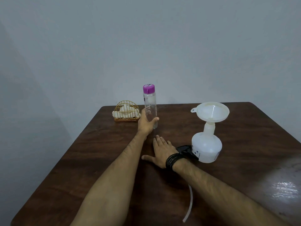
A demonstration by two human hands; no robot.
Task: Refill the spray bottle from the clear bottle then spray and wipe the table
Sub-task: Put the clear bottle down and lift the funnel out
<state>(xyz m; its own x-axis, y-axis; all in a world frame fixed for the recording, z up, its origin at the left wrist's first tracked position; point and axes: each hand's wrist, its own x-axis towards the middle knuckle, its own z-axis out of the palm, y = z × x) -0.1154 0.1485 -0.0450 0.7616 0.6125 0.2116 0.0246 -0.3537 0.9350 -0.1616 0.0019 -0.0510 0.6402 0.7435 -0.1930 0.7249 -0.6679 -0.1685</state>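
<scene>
Tube [189, 204] nearest; clear bottle [150, 110] lettering unreadable; purple cap [148, 88].

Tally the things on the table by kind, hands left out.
Bottles: 2, the clear bottle and the spray bottle
Funnels: 1
Spray heads: 1
Wire holders: 1
Cloths: 1
Total: 6

The left hand [147, 123] grips the capped clear bottle [150, 108] at 12 o'clock; the right hand [160, 153] lies flat on the surface [97, 160]; the funnel-topped spray bottle [206, 148] stands at 2 o'clock.
</scene>
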